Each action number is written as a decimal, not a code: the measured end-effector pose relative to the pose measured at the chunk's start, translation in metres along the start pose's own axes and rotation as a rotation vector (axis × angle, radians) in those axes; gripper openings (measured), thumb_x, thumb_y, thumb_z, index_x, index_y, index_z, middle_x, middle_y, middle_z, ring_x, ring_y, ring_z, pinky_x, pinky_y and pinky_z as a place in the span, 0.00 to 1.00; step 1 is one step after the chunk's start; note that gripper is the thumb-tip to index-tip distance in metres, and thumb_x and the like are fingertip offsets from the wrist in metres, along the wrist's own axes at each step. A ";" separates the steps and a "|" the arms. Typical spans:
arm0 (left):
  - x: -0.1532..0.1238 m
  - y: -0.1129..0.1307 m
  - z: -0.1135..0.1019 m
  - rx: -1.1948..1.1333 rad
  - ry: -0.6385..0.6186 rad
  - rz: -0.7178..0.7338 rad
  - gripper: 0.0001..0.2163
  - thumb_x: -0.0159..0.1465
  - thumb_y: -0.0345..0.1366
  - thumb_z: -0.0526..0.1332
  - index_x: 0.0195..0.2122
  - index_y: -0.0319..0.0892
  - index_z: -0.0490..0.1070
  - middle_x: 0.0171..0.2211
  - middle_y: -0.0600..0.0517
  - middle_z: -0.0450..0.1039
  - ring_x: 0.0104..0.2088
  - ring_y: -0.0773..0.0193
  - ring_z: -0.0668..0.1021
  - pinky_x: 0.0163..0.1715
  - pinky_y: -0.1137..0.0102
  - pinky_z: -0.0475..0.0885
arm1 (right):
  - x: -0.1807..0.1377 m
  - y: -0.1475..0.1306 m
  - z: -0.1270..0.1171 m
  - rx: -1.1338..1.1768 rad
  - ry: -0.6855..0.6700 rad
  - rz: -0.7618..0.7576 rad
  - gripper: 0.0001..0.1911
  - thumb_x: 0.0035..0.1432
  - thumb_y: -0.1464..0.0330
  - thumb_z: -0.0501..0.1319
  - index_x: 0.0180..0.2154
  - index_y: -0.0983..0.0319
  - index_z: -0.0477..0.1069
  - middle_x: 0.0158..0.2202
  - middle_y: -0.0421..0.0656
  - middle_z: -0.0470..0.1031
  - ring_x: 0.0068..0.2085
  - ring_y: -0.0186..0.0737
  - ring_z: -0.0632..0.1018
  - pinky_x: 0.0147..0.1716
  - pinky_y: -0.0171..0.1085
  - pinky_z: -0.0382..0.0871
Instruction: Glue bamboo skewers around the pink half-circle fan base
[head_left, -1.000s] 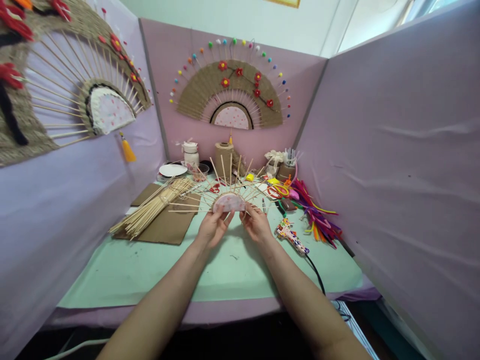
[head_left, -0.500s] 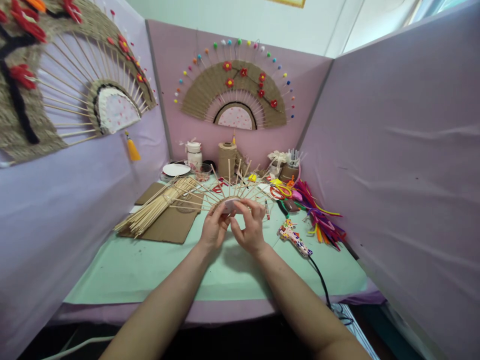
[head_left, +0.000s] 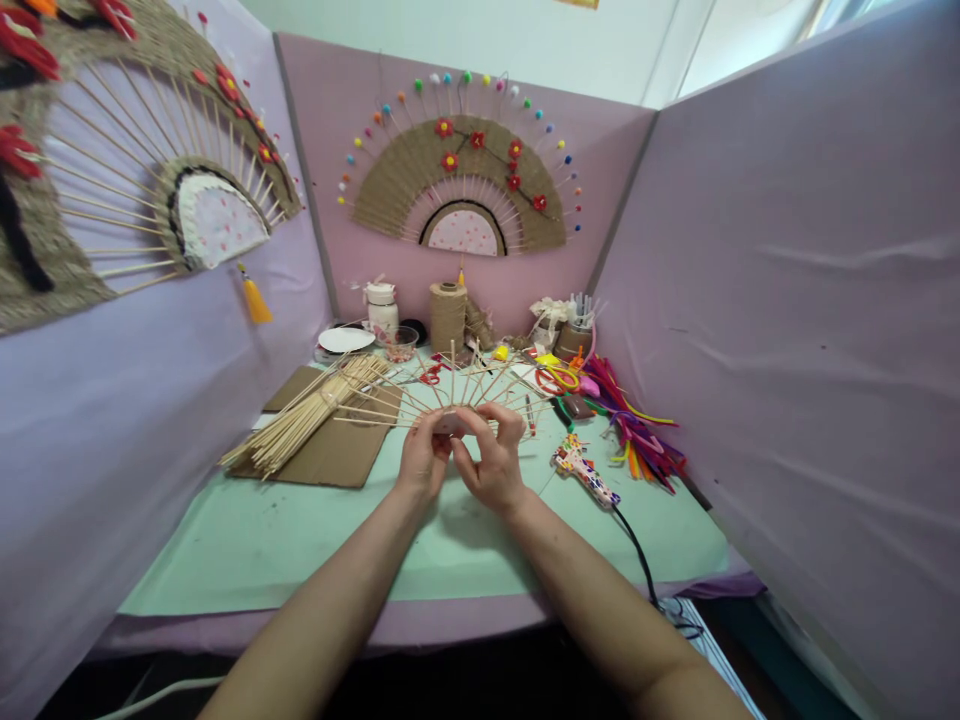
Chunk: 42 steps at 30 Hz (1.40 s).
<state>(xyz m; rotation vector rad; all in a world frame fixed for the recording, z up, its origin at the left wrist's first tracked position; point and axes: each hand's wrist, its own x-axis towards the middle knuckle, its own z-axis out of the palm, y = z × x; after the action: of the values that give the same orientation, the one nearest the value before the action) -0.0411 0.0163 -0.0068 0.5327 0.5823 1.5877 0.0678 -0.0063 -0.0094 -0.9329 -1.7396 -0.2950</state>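
Note:
Both of my hands hold a half-made fan frame (head_left: pixel 450 385) above the green mat: thin wooden sticks spread out from a small pale half-round base. My left hand (head_left: pixel 421 458) pinches the base from the left with fingers curled. My right hand (head_left: pixel 489 460) grips it from the right, fingers bent over its top edge. The base is mostly hidden behind my fingers, and the sticks now lean away from me, nearly flat.
A bundle of loose sticks (head_left: pixel 311 415) lies on brown cardboard (head_left: pixel 337 455) at the left. A patterned glue gun (head_left: pixel 585 472) with a black cord lies at the right, beside pipe cleaners (head_left: pixel 637 430). Twine spool (head_left: pixel 448 315), jars and scissors (head_left: pixel 556 380) stand behind. Finished fans hang on the walls.
The fan frame has tipped from facing me to lying nearly flat. My hands have drawn together over the base, the right hand sliding left onto its top.

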 end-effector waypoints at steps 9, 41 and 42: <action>0.000 0.006 0.001 -0.055 -0.025 -0.032 0.10 0.53 0.38 0.71 0.33 0.39 0.74 0.32 0.52 0.79 0.33 0.68 0.79 0.37 0.73 0.74 | -0.001 0.016 0.003 -0.038 0.074 0.161 0.18 0.59 0.66 0.59 0.52 0.57 0.65 0.47 0.47 0.67 0.50 0.49 0.68 0.50 0.49 0.59; 0.024 0.031 -0.011 0.015 0.115 0.264 0.19 0.41 0.37 0.76 0.32 0.42 0.72 0.30 0.57 0.76 0.31 0.71 0.77 0.36 0.74 0.70 | 0.032 0.049 -0.042 0.720 0.191 0.719 0.14 0.50 0.61 0.67 0.37 0.59 0.70 0.27 0.37 0.70 0.29 0.33 0.71 0.30 0.34 0.65; 0.024 0.032 -0.011 0.015 0.115 0.253 0.20 0.41 0.37 0.76 0.32 0.42 0.72 0.29 0.57 0.76 0.31 0.71 0.77 0.36 0.74 0.70 | 0.036 0.050 -0.048 0.718 0.197 0.700 0.13 0.49 0.62 0.68 0.36 0.59 0.70 0.28 0.38 0.71 0.29 0.33 0.71 0.31 0.34 0.66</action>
<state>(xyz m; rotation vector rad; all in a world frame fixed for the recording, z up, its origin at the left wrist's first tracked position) -0.0749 0.0371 0.0053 0.5458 0.6325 1.8645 0.1325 0.0136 0.0289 -0.8628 -1.1037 0.6368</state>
